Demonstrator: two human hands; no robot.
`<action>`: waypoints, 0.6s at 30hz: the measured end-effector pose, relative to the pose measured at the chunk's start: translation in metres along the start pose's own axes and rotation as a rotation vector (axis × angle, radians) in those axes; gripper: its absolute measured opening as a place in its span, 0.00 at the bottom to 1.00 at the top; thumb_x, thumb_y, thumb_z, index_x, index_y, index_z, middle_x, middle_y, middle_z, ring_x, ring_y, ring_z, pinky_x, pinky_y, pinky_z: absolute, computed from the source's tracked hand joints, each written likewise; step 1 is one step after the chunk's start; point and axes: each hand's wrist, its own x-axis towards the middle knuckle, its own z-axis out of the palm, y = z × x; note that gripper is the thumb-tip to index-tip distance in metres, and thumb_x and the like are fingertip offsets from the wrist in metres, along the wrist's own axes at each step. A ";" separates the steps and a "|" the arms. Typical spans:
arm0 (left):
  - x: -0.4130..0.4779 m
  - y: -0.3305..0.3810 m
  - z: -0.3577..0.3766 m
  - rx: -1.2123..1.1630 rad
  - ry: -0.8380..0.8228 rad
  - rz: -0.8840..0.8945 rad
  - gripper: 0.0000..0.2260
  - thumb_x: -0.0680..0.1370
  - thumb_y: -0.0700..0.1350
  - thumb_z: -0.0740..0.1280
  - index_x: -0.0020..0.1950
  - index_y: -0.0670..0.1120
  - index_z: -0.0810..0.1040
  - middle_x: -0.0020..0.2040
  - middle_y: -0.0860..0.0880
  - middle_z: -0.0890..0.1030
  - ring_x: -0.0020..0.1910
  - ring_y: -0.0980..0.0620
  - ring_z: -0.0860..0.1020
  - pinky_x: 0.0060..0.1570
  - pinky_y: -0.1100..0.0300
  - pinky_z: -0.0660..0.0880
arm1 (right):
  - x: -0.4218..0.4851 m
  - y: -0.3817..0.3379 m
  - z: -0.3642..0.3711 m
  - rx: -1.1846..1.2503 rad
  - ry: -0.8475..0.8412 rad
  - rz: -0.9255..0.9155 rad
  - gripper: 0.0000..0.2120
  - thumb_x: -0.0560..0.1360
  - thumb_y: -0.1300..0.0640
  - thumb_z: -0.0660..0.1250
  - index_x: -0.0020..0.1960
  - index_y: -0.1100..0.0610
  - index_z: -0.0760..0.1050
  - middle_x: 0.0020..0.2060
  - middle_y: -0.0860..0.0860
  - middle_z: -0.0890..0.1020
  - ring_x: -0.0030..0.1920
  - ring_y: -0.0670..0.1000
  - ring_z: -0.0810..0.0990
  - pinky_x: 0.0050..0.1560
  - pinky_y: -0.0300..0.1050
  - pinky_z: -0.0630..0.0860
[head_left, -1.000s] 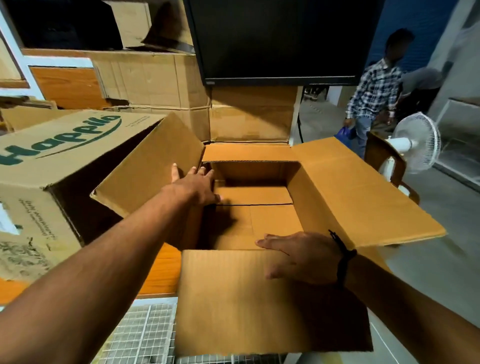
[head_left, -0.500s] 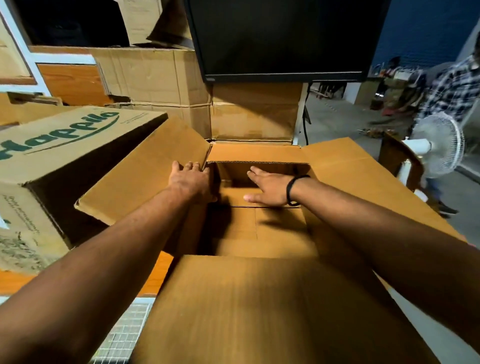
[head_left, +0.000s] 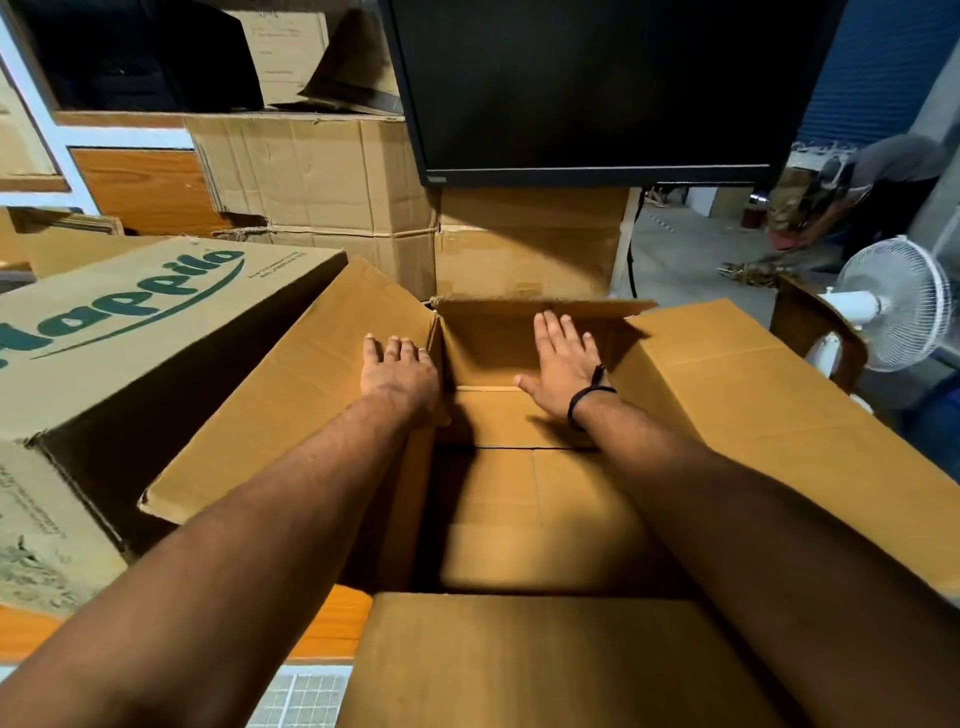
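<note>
An open brown corrugated cardboard box fills the middle of the view, its four top flaps spread outward and its inside bare down to the floor panels. The left hand lies palm down on the box's left flap, close to the far corner at about 11 o'clock from the box's centre. Its fingers are straight and side by side, grasping nothing. The right hand reaches inside the box and lies flat against the far inner wall at 12 o'clock, fingers extended upward and slightly fanned, thumb out to the left, also released. A thin black band circles the right wrist.

At 9 o'clock, just beside the left flap, sits a larger cardboard carton printed with green "Happilo" lettering. Plain stacked cartons rise behind at 11 o'clock. A flat black monitor screen hangs at 12 o'clock. A white electric fan with a wire guard stands at 3 o'clock, and a person bending over shows blurred at 2 o'clock.
</note>
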 end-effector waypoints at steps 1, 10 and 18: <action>0.001 0.001 0.001 0.015 -0.010 -0.002 0.40 0.75 0.60 0.63 0.78 0.43 0.49 0.79 0.42 0.49 0.78 0.43 0.46 0.72 0.36 0.40 | 0.007 0.002 -0.005 0.001 0.055 0.005 0.44 0.76 0.37 0.59 0.78 0.54 0.38 0.78 0.51 0.41 0.77 0.54 0.41 0.76 0.57 0.44; -0.015 0.007 0.010 0.189 -0.039 0.020 0.30 0.79 0.51 0.54 0.78 0.44 0.46 0.79 0.43 0.45 0.77 0.41 0.42 0.71 0.35 0.41 | 0.032 0.007 -0.027 0.128 0.099 0.094 0.46 0.74 0.34 0.61 0.78 0.52 0.39 0.78 0.49 0.40 0.78 0.53 0.43 0.75 0.58 0.46; -0.038 0.011 0.010 0.233 -0.070 0.092 0.25 0.80 0.49 0.51 0.78 0.47 0.53 0.79 0.44 0.45 0.77 0.40 0.42 0.73 0.39 0.42 | 0.035 0.010 -0.039 0.175 0.070 0.077 0.46 0.74 0.36 0.63 0.78 0.52 0.40 0.78 0.49 0.40 0.78 0.53 0.43 0.75 0.58 0.46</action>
